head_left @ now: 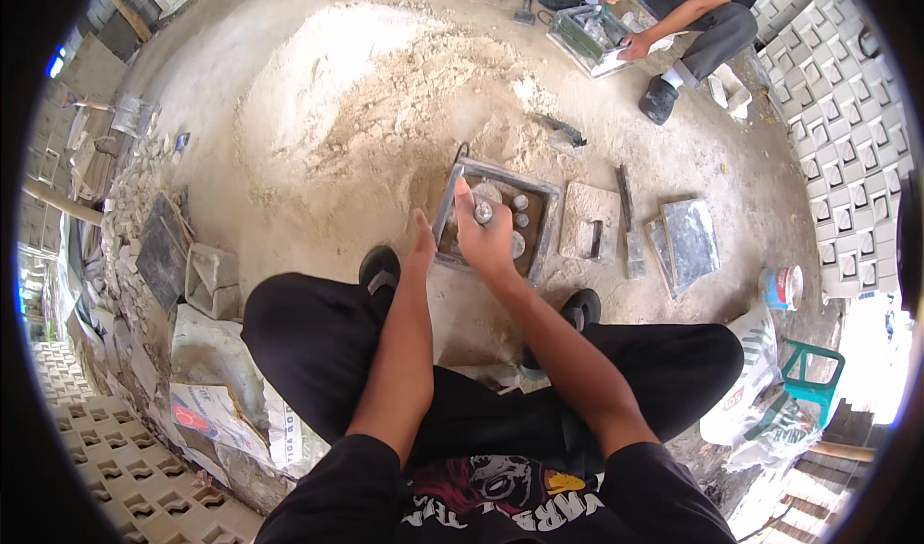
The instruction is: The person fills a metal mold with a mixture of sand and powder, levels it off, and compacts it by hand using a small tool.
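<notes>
In front of my feet lies a square metal mould frame (553,219) with dusty grey walls. Inside it are several round pale pieces (520,202) on a brown, sandy bed. My right hand (489,243) is over the mould, its fingers wrapped round an upright tool with a rounded grey top (483,212). The tool's lower end is hidden beneath the hand. By the mould's left wall is my left hand (423,244), seen edge-on with fingers stretched out and nothing visible in it. Whether it touches the wall I cannot tell.
A pale sand heap (356,92) spreads beyond the mould. To its right lie a square plate with a handle (590,219), a dark bar (626,212) and flat slabs (691,241). Another person's hand (635,46) holds a similar mould (577,44) at far right. A bucket (782,287) stands right.
</notes>
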Motion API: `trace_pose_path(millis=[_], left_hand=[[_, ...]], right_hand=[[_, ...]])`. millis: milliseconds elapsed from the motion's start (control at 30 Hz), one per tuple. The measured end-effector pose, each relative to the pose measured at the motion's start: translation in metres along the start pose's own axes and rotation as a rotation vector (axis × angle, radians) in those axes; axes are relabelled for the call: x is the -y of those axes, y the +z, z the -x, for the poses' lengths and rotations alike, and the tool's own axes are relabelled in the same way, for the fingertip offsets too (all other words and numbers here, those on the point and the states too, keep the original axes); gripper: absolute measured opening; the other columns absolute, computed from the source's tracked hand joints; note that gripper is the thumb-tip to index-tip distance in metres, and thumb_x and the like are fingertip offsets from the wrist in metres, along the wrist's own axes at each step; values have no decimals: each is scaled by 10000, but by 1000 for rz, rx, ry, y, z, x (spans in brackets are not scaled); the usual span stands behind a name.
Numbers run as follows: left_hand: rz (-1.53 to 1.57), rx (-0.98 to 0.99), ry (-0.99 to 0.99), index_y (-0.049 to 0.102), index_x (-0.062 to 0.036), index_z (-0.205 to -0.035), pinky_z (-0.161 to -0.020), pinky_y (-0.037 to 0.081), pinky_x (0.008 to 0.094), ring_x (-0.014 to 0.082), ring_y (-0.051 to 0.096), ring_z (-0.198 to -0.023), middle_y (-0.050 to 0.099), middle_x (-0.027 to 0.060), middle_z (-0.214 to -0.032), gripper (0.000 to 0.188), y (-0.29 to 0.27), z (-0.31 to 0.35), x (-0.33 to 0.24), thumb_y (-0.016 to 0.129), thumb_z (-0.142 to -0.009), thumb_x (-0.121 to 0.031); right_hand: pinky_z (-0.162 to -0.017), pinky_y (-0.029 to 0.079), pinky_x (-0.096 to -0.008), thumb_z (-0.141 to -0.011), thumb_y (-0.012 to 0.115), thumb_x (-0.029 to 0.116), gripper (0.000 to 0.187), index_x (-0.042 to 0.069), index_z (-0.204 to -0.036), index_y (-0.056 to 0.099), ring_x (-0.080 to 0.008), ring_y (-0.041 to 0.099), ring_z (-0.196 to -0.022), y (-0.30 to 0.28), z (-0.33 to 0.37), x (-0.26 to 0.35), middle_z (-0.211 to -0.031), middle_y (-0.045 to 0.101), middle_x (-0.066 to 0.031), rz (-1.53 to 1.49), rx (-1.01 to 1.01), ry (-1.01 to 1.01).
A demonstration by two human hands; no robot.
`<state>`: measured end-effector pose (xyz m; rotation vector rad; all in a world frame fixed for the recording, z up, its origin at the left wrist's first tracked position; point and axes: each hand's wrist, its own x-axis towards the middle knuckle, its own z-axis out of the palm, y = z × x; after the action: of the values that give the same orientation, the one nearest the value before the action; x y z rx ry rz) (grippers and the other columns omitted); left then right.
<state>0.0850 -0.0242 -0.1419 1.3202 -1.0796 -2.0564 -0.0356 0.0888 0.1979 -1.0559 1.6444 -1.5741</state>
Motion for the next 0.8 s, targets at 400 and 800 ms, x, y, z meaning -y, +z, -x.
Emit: trace_pose_path(millis=[400, 800], left_hand=[[-69, -104, 117, 288, 11, -1447, -1141, 183, 385, 328, 252, -1399, 292, 219, -1494, 857, 46, 45, -37, 83, -931, -642], [-428, -245, 354, 325, 5, -1436, -1138, 193, 370, 313, 298, -1385, 328, 208, -1484, 806, 93, 61, -72, 96, -962, -605]], right_hand=[[-464, 313, -287, -951, 580, 337, 478, 24, -600, 489, -60, 379, -530, -8, 2, -30, -531, 437, 13, 53, -175, -189], [-456, 336, -295, -943, 586, 365, 491, 59, -571, 490, -55, 383, -504, -39, -17, -37, -520, 445, 29, -169, -137, 228]])
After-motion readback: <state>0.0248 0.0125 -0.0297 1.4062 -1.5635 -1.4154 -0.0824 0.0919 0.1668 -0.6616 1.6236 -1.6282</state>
